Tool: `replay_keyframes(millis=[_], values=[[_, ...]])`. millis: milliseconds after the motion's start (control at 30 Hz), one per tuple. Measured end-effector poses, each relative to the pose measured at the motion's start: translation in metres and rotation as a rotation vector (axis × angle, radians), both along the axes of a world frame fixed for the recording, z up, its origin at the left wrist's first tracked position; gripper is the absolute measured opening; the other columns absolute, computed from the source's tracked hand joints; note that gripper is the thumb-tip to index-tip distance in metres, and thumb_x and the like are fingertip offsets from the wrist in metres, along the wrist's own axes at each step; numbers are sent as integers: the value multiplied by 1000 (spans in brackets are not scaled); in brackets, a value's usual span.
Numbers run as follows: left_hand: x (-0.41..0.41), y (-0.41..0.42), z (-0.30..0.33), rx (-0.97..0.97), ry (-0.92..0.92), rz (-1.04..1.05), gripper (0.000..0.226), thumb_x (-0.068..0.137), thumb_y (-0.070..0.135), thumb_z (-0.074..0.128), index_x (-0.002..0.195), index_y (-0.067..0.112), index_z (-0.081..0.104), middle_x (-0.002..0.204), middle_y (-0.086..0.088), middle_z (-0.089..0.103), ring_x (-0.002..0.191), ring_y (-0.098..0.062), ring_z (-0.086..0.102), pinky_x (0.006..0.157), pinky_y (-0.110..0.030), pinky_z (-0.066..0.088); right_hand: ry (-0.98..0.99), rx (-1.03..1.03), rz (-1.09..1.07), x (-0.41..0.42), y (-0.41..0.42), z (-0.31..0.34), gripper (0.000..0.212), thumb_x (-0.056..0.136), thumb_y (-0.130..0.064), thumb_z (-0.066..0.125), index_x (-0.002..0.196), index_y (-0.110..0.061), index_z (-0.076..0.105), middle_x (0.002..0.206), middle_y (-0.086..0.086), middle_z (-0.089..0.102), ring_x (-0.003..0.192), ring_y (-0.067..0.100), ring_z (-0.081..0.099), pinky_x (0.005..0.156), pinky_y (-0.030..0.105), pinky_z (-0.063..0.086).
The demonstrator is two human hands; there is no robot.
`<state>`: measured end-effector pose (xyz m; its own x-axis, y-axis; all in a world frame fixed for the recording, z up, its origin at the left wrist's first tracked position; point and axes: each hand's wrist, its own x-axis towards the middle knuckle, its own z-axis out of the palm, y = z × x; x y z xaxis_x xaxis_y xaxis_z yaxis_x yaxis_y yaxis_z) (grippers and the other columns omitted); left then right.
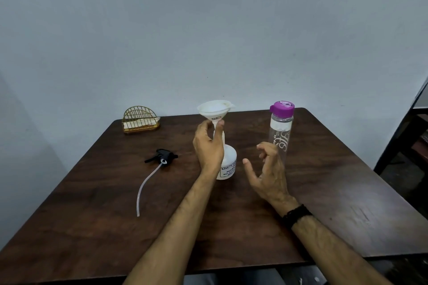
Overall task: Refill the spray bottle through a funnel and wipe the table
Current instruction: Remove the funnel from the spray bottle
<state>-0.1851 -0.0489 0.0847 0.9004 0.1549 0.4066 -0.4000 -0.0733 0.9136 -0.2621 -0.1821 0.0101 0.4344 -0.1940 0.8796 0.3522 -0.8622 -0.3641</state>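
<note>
A white spray bottle [229, 162] without its head stands mid-table on the dark wooden table [92, 215]. A white funnel [215, 110] sits in its neck. My left hand [208, 146] pinches the funnel's stem just under the cone, between thumb and fingers. My right hand [268, 173] hovers to the right of the bottle, fingers loosely spread, holding nothing. Just behind it stands a clear water bottle [281, 127] with a purple cap. The black spray head [165, 157] with its long clear tube lies to the left.
A gold wire napkin holder [140, 120] with napkins sits at the table's far left corner. A dark chair or frame [403, 136] stands beyond the right edge. A pale wall runs behind the table.
</note>
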Motion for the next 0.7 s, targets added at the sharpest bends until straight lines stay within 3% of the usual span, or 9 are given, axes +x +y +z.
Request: replay_keyframes(millis=[100, 200, 300, 400, 467, 567, 633, 700], values=[[-3, 5, 28, -40, -47, -7, 17, 95, 33, 68, 89, 17, 64, 72, 16, 59, 68, 4, 55, 65, -9, 39, 4, 61, -24, -1, 0, 1, 48, 85, -26, 71, 122, -11, 43, 113, -3, 49, 81, 9, 46, 70, 26, 48], [-10, 13, 52, -4, -89, -26, 23, 93, 36, 70, 82, 17, 65, 64, 11, 55, 59, -1, 48, 57, -9, 37, -28, 64, -11, -2, -1, 7, 48, 85, -26, 70, 122, -13, 43, 113, -9, 44, 84, 8, 47, 68, 35, 53], [-22, 25, 55, 189, -41, -83, 17, 90, 40, 73, 87, 24, 77, 61, 14, 64, 58, -1, 58, 56, -12, 41, -168, -16, -52, -5, 2, 19, 56, 80, -16, 77, 124, -11, 43, 123, 8, 47, 106, 22, 53, 86, 45, 54], [-30, 37, 53, 496, -2, -168, 21, 80, 41, 80, 94, 26, 82, 75, 16, 74, 72, 2, 68, 63, -16, 49, -260, -103, -182, -10, 12, 40, 67, 75, -16, 81, 129, -12, 42, 134, 13, 39, 124, 30, 43, 101, 44, 48], [-32, 39, 57, 653, 26, -230, 20, 73, 38, 85, 90, 26, 82, 76, 9, 76, 72, -1, 68, 65, -23, 54, -193, -246, -211, -13, 17, 50, 72, 78, -24, 78, 139, -16, 40, 144, 11, 39, 133, 28, 39, 103, 48, 44], [-38, 32, 58, 774, 26, -289, 15, 73, 31, 81, 76, 17, 78, 63, -2, 71, 66, -18, 68, 61, -33, 56, 62, -410, -114, -15, 16, 54, 69, 81, -28, 72, 145, -20, 49, 148, 3, 51, 138, 25, 45, 109, 43, 32], [-42, 27, 55, 797, 18, -316, 18, 73, 34, 81, 75, 17, 78, 63, -2, 71, 67, -19, 69, 62, -37, 58, 158, -358, -49, -20, 16, 50, 63, 83, -28, 68, 143, -16, 53, 135, -2, 62, 129, 20, 55, 106, 40, 34], [-43, 27, 51, 781, 46, -408, 19, 72, 35, 88, 81, 22, 79, 68, 2, 72, 66, -10, 68, 64, -31, 57, 198, -263, -58, -28, 13, 44, 55, 84, -27, 69, 137, -15, 57, 125, -4, 67, 120, 16, 60, 102, 38, 39]])
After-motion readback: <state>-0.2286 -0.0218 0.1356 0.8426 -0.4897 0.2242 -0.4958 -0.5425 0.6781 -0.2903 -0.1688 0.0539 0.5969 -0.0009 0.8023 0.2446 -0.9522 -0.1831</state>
